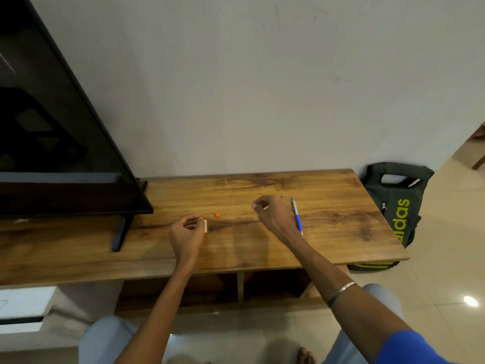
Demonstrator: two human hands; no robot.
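Head view: our left hand [186, 232] pinches a small white piece [205, 225] over the wooden stand [328, 232]. Our right hand [273, 214] curls, contents we cannot tell. The orange bead [217, 214] lies between them, likely kept within reach.

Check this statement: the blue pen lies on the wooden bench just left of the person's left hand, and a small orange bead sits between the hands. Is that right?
Not quite. In the head view the blue pen lies on the wooden bench just right of the right hand, not left of the left hand. The small orange bead does sit between the hands.
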